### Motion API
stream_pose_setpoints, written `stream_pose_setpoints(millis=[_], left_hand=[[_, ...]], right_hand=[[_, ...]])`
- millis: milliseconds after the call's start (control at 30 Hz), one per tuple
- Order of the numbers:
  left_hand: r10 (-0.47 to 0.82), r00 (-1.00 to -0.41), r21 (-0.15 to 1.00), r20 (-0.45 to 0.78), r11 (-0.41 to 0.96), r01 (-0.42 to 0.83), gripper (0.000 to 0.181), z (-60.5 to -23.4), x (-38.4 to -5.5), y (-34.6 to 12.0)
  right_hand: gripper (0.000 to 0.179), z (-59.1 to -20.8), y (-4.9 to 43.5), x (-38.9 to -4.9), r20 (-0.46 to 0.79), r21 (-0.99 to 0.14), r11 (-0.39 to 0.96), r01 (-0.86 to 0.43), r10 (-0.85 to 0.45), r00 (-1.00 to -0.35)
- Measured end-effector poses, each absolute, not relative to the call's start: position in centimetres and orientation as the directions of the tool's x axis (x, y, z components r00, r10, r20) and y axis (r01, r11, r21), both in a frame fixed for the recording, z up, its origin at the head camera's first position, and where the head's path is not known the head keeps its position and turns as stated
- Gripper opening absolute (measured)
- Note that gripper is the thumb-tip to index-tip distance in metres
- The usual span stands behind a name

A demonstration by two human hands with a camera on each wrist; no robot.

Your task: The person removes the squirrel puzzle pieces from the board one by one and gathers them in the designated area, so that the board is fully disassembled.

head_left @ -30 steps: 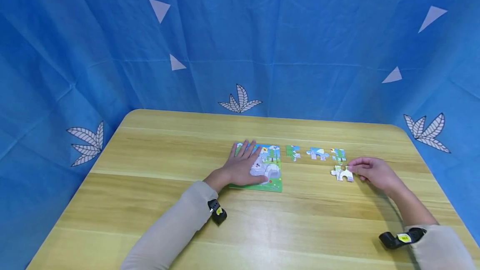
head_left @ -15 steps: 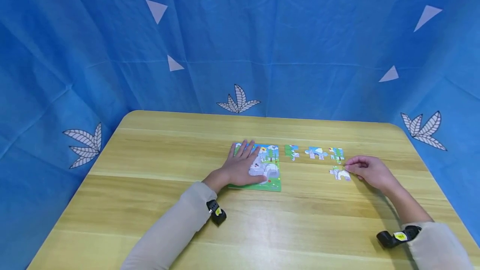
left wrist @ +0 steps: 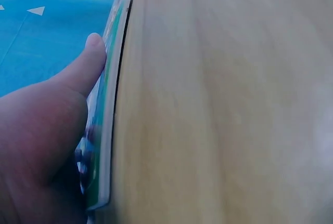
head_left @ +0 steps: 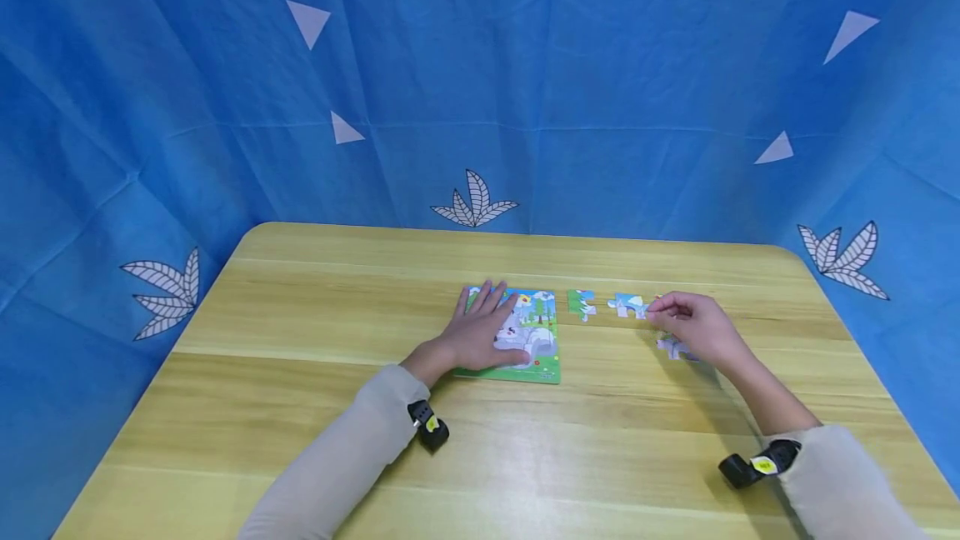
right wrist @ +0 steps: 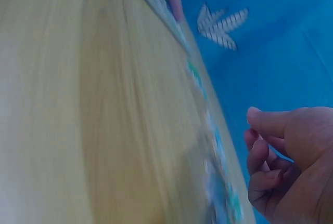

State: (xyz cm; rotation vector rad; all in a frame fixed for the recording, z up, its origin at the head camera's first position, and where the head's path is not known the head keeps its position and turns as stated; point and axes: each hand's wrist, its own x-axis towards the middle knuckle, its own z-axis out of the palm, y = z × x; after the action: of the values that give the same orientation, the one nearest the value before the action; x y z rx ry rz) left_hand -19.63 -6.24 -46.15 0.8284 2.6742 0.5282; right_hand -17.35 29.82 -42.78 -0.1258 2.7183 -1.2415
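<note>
My left hand (head_left: 480,336) lies flat with spread fingers on a jigsaw board (head_left: 546,348) that pictures a grey animal on green ground. In the left wrist view its thumb (left wrist: 86,65) rests along the board's edge. To the right, my right hand (head_left: 697,327) hovers over loose jigsaw pieces, fingers loosely bent and nothing between thumb and fingertips. One blue-and-white piece (head_left: 628,305) lies just left of its fingertips. A green piece (head_left: 581,304) sits nearer the board. Below the hand a grey-white piece (head_left: 675,349) shows partly, and another piece is mostly hidden behind the fingers.
Everything lies on a pale wooden table (head_left: 337,307). A blue cloth (head_left: 540,73) with white leaf and triangle prints hangs behind its far edge and at both sides. Each wrist wears a small black camera, such as the right one (head_left: 757,463).
My right hand has let go of the grey-white piece, which stays on the table, and has moved left and up over the upper pieces. The left hand keeps its place on the board.
</note>
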Motion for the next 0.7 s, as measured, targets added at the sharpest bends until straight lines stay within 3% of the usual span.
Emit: stream_pose_setpoints(millis=[167, 400, 700], left_hand=[[0.587, -0.794, 0.472, -0.159, 0.751, 0.461, 0.093, -45.4, -19.9, -6.3], [0.533, -0.842, 0.501, -0.075, 0.751, 0.43, 0.076, -44.9, -20.6, -7.7], [0.573, -0.81, 0.513, -0.129, 0.737, 0.439, 0.082, -44.6, -21.0, -12.1]], right_hand=[[0.021, -42.6, 26.2, -18.5, -0.088, -0.79, 0.609, -0.064, -0.216, -0.972], [0.011, -43.5, 20.2, -19.7, -0.044, -0.806, 0.574, -0.146, -0.305, -0.951], [0.01, -45.1, 15.3, -20.0, 0.0, -0.809, 0.546, -0.219, -0.372, -0.928]])
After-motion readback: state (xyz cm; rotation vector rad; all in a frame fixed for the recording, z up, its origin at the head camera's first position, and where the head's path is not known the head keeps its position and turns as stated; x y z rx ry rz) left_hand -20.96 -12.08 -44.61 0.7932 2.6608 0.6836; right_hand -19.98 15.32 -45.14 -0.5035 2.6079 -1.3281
